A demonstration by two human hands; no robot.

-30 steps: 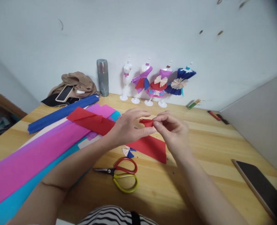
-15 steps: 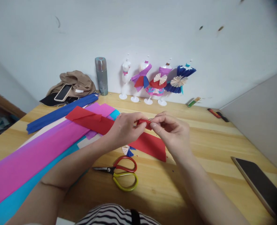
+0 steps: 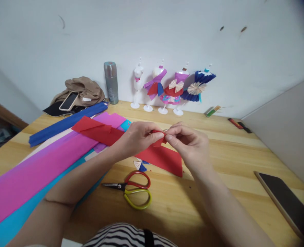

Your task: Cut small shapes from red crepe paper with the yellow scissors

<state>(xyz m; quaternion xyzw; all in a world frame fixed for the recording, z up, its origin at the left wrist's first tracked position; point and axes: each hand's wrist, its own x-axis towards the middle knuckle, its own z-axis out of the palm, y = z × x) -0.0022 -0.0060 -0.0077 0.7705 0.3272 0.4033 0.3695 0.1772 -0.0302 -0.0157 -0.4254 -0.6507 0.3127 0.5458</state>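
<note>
Above the table, a small folded piece of red crepe paper (image 3: 157,141) is pinched between my two hands. My left hand (image 3: 139,139) is closed on its left end, thumb on top. At the other end, the thumb and forefinger of my right hand (image 3: 189,142) close on its tip. Below them lies a long red crepe paper strip (image 3: 167,159), partly covered by my left hand and forearm. A small cream and blue pleated fan (image 3: 141,165) rests just under the strip. Nearer me are scissors (image 3: 133,188) with one red and one yellow-green handle.
Magenta crepe paper (image 3: 46,164) and blue crepe paper (image 3: 67,125) spread over the left side. Several small white dress-form stands, one with a blue outfit (image 3: 203,79), line the wall beside a thermos (image 3: 111,84). A phone (image 3: 283,202) lies at right, a glue stick (image 3: 213,111) at the back.
My left thumb has shifted slightly right along the red piece, and more of its lower edge hangs below the fingers. My right hand keeps its pinch almost in place.
</note>
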